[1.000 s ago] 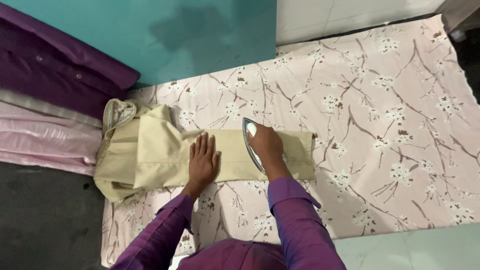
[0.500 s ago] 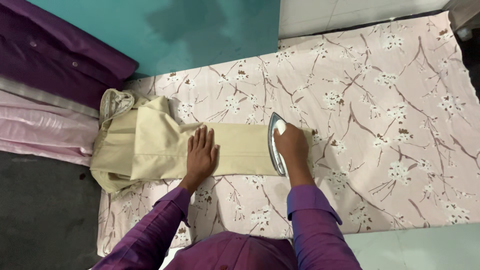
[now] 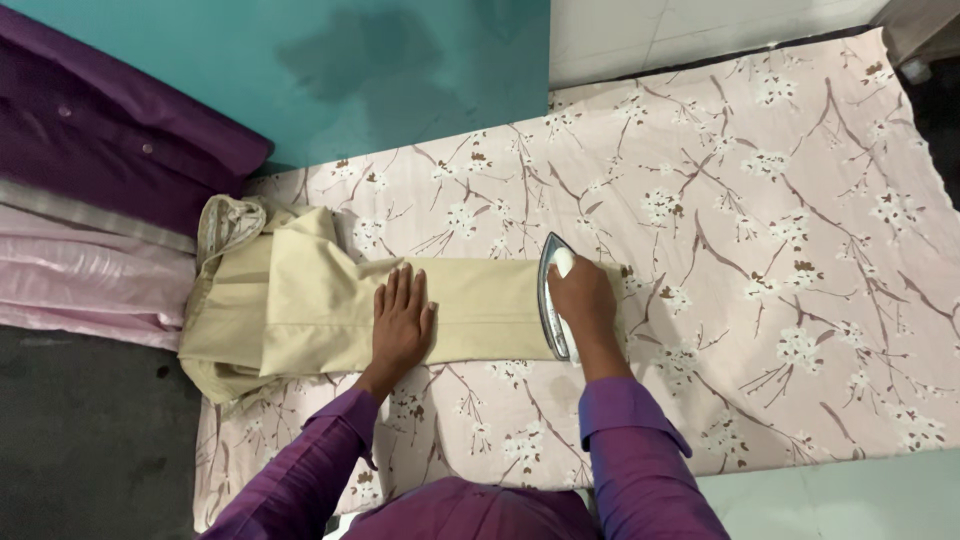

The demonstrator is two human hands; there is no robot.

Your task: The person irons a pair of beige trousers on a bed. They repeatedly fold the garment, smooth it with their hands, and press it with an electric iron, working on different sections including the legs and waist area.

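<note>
Beige folded trousers (image 3: 330, 305), spread left of centre on the floral sheet (image 3: 760, 200), are pinned by the flat, slightly spread left hand (image 3: 402, 322), so scorching is risked if the iron (image 3: 553, 305), gripped by the right hand (image 3: 583, 300), is left resting.

The beige trousers (image 3: 330, 305) lie folded flat at centre left; the silver iron (image 3: 553, 297) stands on their right end.
</note>
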